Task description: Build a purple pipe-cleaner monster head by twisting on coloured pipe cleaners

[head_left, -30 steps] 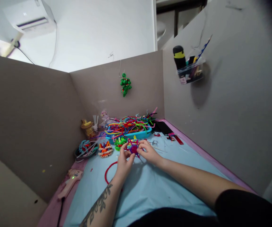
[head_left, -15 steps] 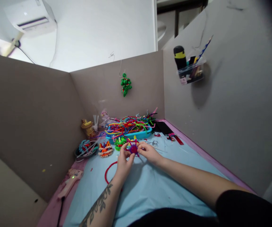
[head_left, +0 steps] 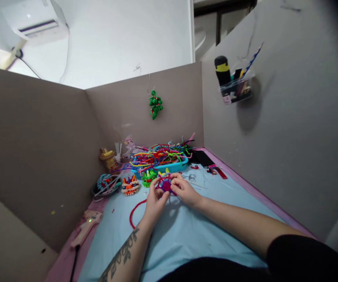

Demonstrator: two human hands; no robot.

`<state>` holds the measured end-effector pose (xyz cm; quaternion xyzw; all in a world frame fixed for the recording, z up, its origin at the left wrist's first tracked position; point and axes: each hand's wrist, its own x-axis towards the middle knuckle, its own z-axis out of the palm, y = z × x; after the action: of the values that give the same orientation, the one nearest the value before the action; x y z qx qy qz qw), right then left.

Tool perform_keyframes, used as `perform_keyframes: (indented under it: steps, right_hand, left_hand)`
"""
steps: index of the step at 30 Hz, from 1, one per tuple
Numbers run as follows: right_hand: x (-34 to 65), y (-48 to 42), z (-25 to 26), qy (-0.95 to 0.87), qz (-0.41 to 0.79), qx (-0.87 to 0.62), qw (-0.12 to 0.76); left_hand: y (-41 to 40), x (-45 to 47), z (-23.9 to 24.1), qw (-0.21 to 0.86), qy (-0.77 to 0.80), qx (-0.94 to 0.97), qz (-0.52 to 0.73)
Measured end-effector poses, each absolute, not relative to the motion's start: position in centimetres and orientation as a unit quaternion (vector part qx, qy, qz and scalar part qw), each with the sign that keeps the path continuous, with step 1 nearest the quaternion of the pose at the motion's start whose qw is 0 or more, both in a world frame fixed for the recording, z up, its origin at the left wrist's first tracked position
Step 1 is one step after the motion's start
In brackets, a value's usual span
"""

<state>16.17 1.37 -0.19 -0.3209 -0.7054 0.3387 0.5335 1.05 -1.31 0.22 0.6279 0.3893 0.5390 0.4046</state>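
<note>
Between my two hands, just above the blue cloth, is a small purple and magenta pipe-cleaner piece with a round middle and spokes. My left hand pinches its left and lower edge between thumb and fingers. At its right side, the thumb and fingertips of my right hand close on its edge. A red pipe cleaner curves on the cloth left of my left wrist, partly hidden by the forearm. Behind my hands sit a green pipe-cleaner figure and a yellow one, partly covered.
A blue tray heaped with pipe cleaners stands at the back. Scissors lie right of my hands. On the left are an orange and white figure, a dark bowl and a pink glue gun. Grey panels enclose the table.
My right fingers have shifted slightly on the purple piece, and more of its spokes now look bent into loops. My left hand keeps its grip. The view has moved very slightly.
</note>
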Motion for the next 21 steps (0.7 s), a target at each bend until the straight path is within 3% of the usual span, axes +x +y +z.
perform_keyframes:
  steps: [12,16,21]
  right_hand:
    - [16.0,1.2,-0.7,-0.678,0.292,-0.376,0.56]
    - [16.2,1.6,-0.9,-0.656,0.303,-0.411,0.555]
    - [15.8,1.8,-0.8,-0.721,0.31,-0.397,0.475]
  left_hand:
    - [-0.1,0.2,0.2,0.389,0.389,0.544,0.634]
    - [0.0,-0.6,1.4,0.299,0.394,0.484,0.722]
    - [1.3,-4.2,2.9,0.189,0.396,0.353,0.826]
